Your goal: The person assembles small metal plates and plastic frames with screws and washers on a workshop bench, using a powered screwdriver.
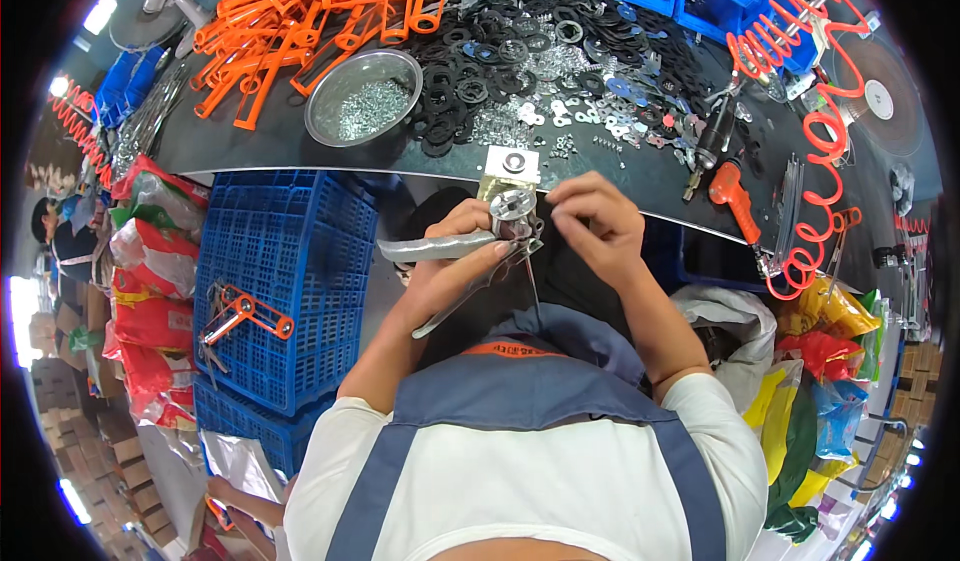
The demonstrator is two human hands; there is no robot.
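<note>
Our left hand (455, 251) grips the half-assembled metal blades (440, 248) while right hand (590, 223) fingers pinch the pivot (513, 206); orange handles (310, 16) at eleven o'clock remain unfitted.

A metal bowl (362, 96) of screws stands on the workbench (250, 146). Plastic handles (300, 11) lie behind the bowl, washers (520, 51) to its right. Stacked crates (285, 261) sit before it, below the bench edge.

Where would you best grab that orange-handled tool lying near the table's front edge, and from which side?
Probably by its orange handle, coming from the person's side of the dark table. The handle is thick, bare and points toward the table's front edge, while the dark metal end lies among loose washers and under the orange coiled hose.
</note>
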